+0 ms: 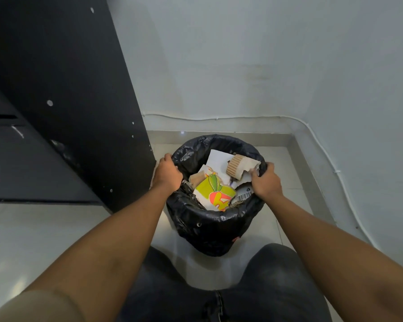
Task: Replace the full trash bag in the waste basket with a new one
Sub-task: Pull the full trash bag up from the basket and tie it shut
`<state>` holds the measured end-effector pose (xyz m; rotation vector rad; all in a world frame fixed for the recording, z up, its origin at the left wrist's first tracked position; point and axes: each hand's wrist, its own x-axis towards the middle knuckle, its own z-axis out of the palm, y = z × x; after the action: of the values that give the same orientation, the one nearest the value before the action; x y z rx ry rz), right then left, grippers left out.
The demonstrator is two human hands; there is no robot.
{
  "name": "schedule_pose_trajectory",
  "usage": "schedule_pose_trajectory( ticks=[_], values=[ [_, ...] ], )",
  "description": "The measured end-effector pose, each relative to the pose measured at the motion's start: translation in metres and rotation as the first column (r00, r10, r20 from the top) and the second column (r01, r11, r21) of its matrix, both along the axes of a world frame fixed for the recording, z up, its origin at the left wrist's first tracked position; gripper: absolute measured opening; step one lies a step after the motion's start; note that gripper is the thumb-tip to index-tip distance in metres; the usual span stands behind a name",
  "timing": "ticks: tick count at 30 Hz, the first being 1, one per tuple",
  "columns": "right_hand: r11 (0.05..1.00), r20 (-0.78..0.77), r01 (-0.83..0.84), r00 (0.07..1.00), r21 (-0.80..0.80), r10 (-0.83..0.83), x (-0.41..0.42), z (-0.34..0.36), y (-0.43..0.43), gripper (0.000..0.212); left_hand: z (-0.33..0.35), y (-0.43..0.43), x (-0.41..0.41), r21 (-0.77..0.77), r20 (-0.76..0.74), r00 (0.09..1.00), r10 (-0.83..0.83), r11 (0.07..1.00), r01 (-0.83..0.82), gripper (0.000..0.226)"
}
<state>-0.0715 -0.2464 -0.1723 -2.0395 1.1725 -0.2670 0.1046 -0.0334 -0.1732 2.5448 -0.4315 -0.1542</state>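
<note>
A round waste basket stands on the tiled floor in a corner, fully draped in a black trash bag point(209, 231) folded over its rim. Inside lies rubbish: a crumpled yellow, green and orange wrapper point(215, 194), white paper point(219, 160) and a brown corrugated cup point(236, 166). My left hand point(166, 174) grips the bag's folded edge at the left rim. My right hand point(264, 182) grips the bag's edge at the right rim, fingers curled into the plastic. The basket's own wall is hidden under the bag.
A black cabinet point(63, 101) rises close on the left of the basket. Pale walls point(242, 66) meet behind and to the right, with a white cable point(219, 118) along the skirting. My knees in dark trousers point(272, 275) are just in front of the basket.
</note>
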Motion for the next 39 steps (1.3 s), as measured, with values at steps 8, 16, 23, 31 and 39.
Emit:
schedule_pose_trajectory(
  ticks=[8, 16, 23, 31, 39],
  values=[
    [0.932, 0.113, 0.170, 0.970, 0.319, -0.215, 0.001, 0.001, -0.007, 0.068, -0.010, -0.003, 0.006, -0.092, -0.025, 0.998, 0.056, 0.994, -0.058, 0.038],
    [0.743, -0.023, 0.141, 0.986, 0.654, -0.167, 0.000, 0.003, -0.021, 0.082, -0.009, -0.008, 0.007, -0.115, -0.057, 0.994, 0.094, 0.988, -0.101, 0.042],
    [0.692, 0.092, 0.181, 0.937, 0.699, -0.338, -0.004, -0.002, -0.039, 0.067, -0.009, -0.014, 0.007, -0.107, -0.057, 0.993, 0.100, 0.989, -0.105, 0.041],
    [0.885, 0.193, 0.296, 0.904, 0.360, -0.381, 0.007, 0.024, -0.056, 0.018, -0.006, -0.011, 0.002, -0.086, -0.051, 0.994, 0.093, 0.992, -0.097, 0.043],
    [0.978, 0.412, 0.200, 0.897, -0.050, -0.162, 0.020, 0.050, -0.036, 0.018, -0.001, -0.010, 0.000, -0.059, -0.054, 0.994, 0.093, 0.994, -0.096, 0.044]
  ],
)
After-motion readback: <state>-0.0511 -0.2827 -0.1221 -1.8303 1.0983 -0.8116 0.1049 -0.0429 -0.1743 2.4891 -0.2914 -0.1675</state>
